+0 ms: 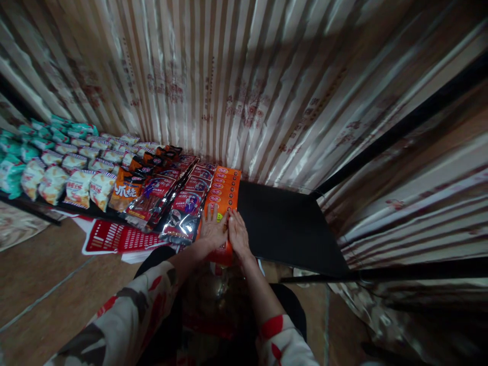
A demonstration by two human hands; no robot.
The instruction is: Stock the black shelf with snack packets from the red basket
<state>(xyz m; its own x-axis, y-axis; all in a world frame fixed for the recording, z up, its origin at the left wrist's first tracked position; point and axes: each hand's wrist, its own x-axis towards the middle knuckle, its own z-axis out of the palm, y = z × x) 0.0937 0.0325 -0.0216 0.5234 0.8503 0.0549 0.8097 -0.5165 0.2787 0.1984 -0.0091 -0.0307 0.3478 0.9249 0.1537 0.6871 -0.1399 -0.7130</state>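
Note:
Both of my hands rest on a row of overlapping orange snack packets [221, 189] on the black shelf. My left hand [214, 230] lies palm down across the front packet, its fingers spread. Along the packets' right edge lies my right hand [238, 235], fingers stretched out and pointing away from me. The two hands nearly meet at the thumbs. Just left of my left hand runs a row of dark red and silver packets [186, 208], with more red packets [156, 195] beside it. Part of the front orange packet is covered by my hands.
Farther left on the shelf [285, 223] stand orange-and-black bags [125, 190], rows of white snack bags [78, 188] and teal bags [11, 173]. A red basket [125, 239] sits below the front edge. Striped curtain [247, 76] hangs behind, and a black post [381, 137] rises at right.

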